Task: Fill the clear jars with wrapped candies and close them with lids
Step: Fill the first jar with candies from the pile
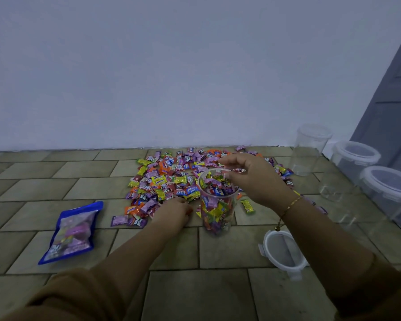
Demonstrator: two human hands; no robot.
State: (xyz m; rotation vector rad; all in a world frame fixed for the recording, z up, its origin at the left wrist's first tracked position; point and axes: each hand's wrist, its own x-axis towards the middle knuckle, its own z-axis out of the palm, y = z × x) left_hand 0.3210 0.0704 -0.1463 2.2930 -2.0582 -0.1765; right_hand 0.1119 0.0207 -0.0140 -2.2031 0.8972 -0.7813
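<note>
- Sleeves in brown cloth fill the near corners of the head view; both forearms reach forward over the tiled floor (218, 295).
- Loose lid (285, 253): lies flat on the floor, just right of and nearer than the open jar.
- Open jar (217, 202): stands upright on the floor, long axis vertical, mouth up, packed with wrapped candies almost to the rim.
- Right hand (255, 179): held over the jar mouth, wrist raised, fingers curled down. The grip pinches one candy (237, 170) at the fingertips, just above the far right of the rim. The drop point lies directly below and slightly left of it.
- Left hand (174, 210): lowered onto the near edge of the candy pile (171, 177), just left of the jar, knuckles up, fingers curled on candies; the exact hold is hidden.
- Judgement: the jar is close to full, so the lid is due soon; the right hand is nearer the lid.
- Spare jars (354, 158): stand lidded and empty at the right, along the wall.
- Blue bag (72, 230): lies flat at the left.
</note>
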